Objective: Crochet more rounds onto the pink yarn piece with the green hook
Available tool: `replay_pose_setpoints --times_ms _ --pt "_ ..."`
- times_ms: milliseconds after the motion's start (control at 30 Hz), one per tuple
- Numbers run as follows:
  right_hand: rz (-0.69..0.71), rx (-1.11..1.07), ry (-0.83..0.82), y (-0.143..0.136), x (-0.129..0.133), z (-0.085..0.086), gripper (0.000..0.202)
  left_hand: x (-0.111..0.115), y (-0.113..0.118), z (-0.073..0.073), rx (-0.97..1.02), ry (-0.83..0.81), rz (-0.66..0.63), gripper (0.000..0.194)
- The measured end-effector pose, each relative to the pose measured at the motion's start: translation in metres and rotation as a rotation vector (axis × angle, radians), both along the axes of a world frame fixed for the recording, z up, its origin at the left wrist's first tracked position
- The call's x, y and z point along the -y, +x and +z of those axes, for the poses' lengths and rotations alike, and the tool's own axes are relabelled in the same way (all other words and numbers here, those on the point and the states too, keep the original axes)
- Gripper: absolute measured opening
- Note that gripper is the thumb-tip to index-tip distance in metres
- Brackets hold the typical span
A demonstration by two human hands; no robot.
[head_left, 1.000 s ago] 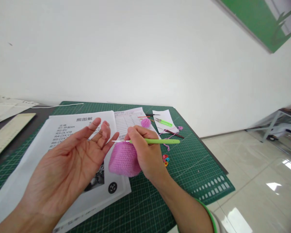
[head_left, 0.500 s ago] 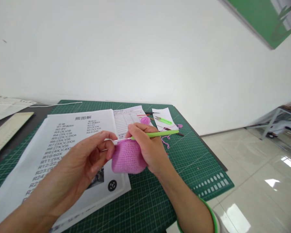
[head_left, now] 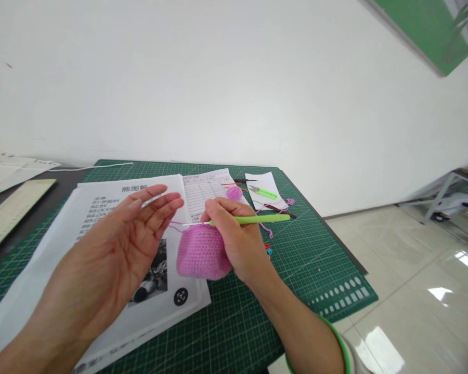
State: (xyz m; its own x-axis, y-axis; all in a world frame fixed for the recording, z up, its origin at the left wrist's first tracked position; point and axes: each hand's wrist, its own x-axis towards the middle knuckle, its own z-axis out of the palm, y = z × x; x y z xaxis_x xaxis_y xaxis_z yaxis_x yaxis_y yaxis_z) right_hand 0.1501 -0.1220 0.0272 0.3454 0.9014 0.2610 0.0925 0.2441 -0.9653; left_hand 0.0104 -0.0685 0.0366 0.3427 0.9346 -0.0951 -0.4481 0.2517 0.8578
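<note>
My right hand (head_left: 239,244) grips a crochet hook (head_left: 263,219) with a green handle, its metal tip pointing left. The same hand also holds a pink crocheted piece (head_left: 203,254) by its right side, and the hook lies along its top edge. My left hand (head_left: 120,249) is open to the left of the piece, palm turned inward and fingers stretched out. A thin strand of pink yarn (head_left: 175,224) runs from near the left fingers to the hook's tip. Whether it is looped round a finger is hidden.
Printed pattern sheets (head_left: 183,317) lie under my left hand on a green cutting mat (head_left: 296,259). Behind my right hand are a pink yarn ball (head_left: 234,193), green thread snips (head_left: 264,192) on white paper and small coloured markers (head_left: 269,251). A ruler (head_left: 15,213) lies at left.
My left hand has let go of the crocheted piece's edge, moved left and opened its fingers. The piece has tilted slightly in my right hand, which still holds the crochet hook.
</note>
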Motion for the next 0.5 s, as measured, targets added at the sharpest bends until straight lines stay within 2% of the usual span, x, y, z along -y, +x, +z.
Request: replay_pose_setpoints --times_ms 100,200,333,500 --pt "-0.107 0.046 0.051 0.003 0.001 0.002 0.034 0.008 0.001 -0.003 -0.158 0.168 -0.011 0.020" --pt "-0.170 0.108 0.091 0.002 0.003 0.003 0.034 0.010 -0.001 -0.007 -0.248 0.192 -0.077 0.015" --pt "-0.187 0.199 0.108 -0.004 0.004 0.000 0.036 0.006 -0.006 -0.011 -0.193 0.028 -0.158 0.004" --pt "-0.148 0.306 0.106 -0.011 0.005 -0.002 0.037 0.005 -0.002 -0.011 0.017 -0.195 -0.137 0.016"
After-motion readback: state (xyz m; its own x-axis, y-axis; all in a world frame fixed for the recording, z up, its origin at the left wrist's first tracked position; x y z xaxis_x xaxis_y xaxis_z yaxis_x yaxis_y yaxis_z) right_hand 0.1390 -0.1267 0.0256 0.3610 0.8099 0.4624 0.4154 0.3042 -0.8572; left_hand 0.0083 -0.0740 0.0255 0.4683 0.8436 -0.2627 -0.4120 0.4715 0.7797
